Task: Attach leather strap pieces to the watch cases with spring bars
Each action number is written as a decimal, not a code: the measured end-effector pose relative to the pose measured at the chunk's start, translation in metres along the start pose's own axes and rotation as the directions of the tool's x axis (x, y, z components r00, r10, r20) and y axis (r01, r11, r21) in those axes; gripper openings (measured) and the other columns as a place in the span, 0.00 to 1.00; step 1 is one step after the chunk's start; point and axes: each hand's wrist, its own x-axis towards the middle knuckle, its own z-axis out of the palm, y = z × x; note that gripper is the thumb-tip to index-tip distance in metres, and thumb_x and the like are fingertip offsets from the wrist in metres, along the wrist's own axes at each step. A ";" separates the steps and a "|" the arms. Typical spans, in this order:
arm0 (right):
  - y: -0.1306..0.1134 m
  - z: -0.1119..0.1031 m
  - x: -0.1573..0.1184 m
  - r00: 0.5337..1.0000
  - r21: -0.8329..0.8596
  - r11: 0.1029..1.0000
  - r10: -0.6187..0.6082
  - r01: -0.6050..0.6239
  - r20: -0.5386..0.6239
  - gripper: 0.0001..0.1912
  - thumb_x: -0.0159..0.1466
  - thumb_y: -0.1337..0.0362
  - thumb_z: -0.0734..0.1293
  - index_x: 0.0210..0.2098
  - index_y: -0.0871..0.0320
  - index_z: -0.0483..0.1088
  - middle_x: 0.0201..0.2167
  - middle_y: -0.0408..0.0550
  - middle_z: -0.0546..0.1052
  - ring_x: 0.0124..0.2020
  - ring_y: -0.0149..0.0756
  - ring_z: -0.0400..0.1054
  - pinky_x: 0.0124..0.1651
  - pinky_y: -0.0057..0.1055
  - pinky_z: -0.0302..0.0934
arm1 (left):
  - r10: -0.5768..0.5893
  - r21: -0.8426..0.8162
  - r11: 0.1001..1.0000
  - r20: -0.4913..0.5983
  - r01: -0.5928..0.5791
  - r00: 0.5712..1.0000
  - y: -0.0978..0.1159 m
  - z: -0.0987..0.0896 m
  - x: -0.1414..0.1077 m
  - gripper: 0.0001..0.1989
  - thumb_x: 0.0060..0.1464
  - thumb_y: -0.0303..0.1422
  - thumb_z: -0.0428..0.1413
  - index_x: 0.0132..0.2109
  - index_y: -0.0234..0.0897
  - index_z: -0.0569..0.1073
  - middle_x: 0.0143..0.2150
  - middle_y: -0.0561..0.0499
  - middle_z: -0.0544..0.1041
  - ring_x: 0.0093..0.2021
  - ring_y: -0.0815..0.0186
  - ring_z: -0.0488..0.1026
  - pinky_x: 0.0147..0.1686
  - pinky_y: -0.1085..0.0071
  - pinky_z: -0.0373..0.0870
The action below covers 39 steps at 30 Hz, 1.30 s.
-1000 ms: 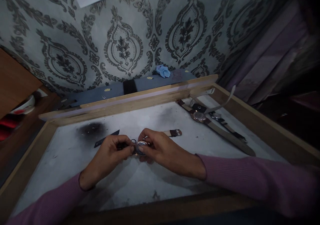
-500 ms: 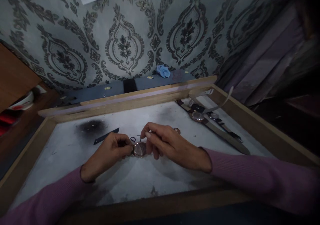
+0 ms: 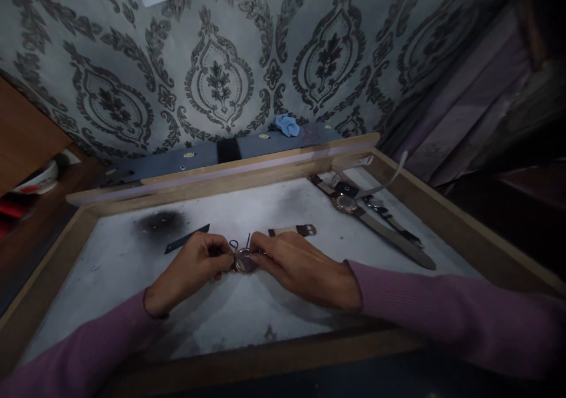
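Note:
A round watch case (image 3: 246,261) lies face up near the middle of the white board, between both hands. My left hand (image 3: 198,259) pinches its left edge. At its right edge are the closed fingertips of my right hand (image 3: 294,262); whether they grip the case or something small cannot be made out. Just behind the case are a small dark loop (image 3: 233,244) and a thin dark pin-like piece (image 3: 248,240). Beyond my right hand lies a strap piece with a buckle (image 3: 305,230). A dark flat blade-like strip (image 3: 187,239) rests behind my left hand.
Several watches, one with a long grey strap (image 3: 393,237), lie at the board's right. A raised wooden frame (image 3: 265,165) surrounds the board. Behind it are a blue crumpled cloth (image 3: 287,125) and the patterned wall. A bowl (image 3: 42,180) stands far left.
My right hand has come down and closed its fingers at the watch case's right edge, uncovering the buckled strap behind it. My left hand keeps its pinch. The view has shifted slightly.

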 end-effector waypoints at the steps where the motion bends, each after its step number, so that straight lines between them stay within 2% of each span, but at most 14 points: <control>1: 0.000 0.000 0.000 1.000 -0.035 0.999 -0.003 0.003 -0.002 0.07 0.67 0.68 0.59 0.33 0.62 0.65 0.24 0.45 0.71 0.23 0.29 0.60 0.26 0.27 0.43 | -0.002 -0.006 1.000 0.000 0.002 1.000 0.000 0.000 0.000 0.05 0.41 0.31 0.55 0.23 0.33 0.72 0.19 0.57 0.67 0.21 0.73 0.60 0.21 0.77 0.57; 4: -0.002 0.002 0.001 0.999 -0.110 0.994 -0.030 0.028 -0.014 0.07 0.67 0.68 0.60 0.32 0.61 0.65 0.27 0.47 0.74 0.24 0.30 0.62 0.27 0.28 0.44 | -0.003 -0.019 1.000 0.002 0.003 1.000 0.002 0.000 0.000 0.05 0.40 0.32 0.55 0.22 0.33 0.71 0.19 0.57 0.67 0.20 0.74 0.60 0.21 0.77 0.57; 9: -0.005 0.005 0.002 0.999 -0.213 0.976 -0.028 0.034 0.031 0.07 0.67 0.69 0.57 0.37 0.63 0.66 0.24 0.47 0.75 0.20 0.30 0.61 0.25 0.29 0.43 | -0.010 -0.008 1.000 0.010 0.010 1.000 0.003 0.000 0.000 0.05 0.40 0.31 0.55 0.23 0.33 0.72 0.19 0.57 0.67 0.20 0.74 0.60 0.20 0.77 0.56; 14: -0.006 0.007 0.004 0.999 -0.252 0.967 -0.020 0.030 0.044 0.07 0.67 0.69 0.58 0.38 0.64 0.67 0.25 0.48 0.76 0.21 0.30 0.61 0.27 0.29 0.44 | -0.005 0.002 1.000 0.005 0.005 1.000 0.005 0.001 0.000 0.05 0.41 0.31 0.55 0.22 0.34 0.72 0.17 0.58 0.65 0.18 0.75 0.57 0.19 0.77 0.54; 20: -0.006 0.006 0.004 0.999 -0.196 0.980 -0.025 0.034 0.044 0.06 0.66 0.71 0.59 0.35 0.64 0.68 0.24 0.48 0.75 0.21 0.30 0.59 0.26 0.29 0.43 | -0.033 -0.016 0.999 0.007 0.033 0.999 0.006 0.001 0.000 0.05 0.40 0.32 0.55 0.22 0.34 0.71 0.18 0.58 0.66 0.18 0.75 0.58 0.18 0.77 0.53; 24: -0.005 0.006 0.003 1.000 -0.148 0.989 -0.020 0.020 -0.001 0.09 0.67 0.70 0.58 0.35 0.64 0.69 0.23 0.48 0.74 0.21 0.30 0.59 0.26 0.28 0.43 | -0.029 -0.009 1.000 0.008 0.029 1.000 0.002 -0.001 0.001 0.06 0.41 0.32 0.55 0.23 0.34 0.71 0.18 0.58 0.66 0.18 0.75 0.59 0.18 0.77 0.54; 32: -0.008 0.005 0.004 0.999 -0.022 0.999 0.034 -0.034 -0.017 0.09 0.66 0.71 0.58 0.33 0.65 0.69 0.22 0.47 0.72 0.22 0.29 0.59 0.25 0.26 0.43 | -0.041 -0.007 0.999 0.020 0.041 0.999 0.003 -0.001 0.000 0.05 0.41 0.32 0.55 0.24 0.34 0.71 0.19 0.58 0.66 0.18 0.74 0.60 0.19 0.76 0.53; 39: -0.010 0.004 0.005 0.999 -0.027 0.999 0.042 -0.042 -0.011 0.08 0.65 0.71 0.59 0.32 0.64 0.69 0.22 0.46 0.71 0.21 0.28 0.56 0.26 0.27 0.42 | -0.062 0.005 0.998 0.012 0.062 0.998 0.007 0.000 -0.001 0.06 0.40 0.33 0.56 0.23 0.34 0.70 0.18 0.58 0.65 0.18 0.74 0.59 0.19 0.76 0.52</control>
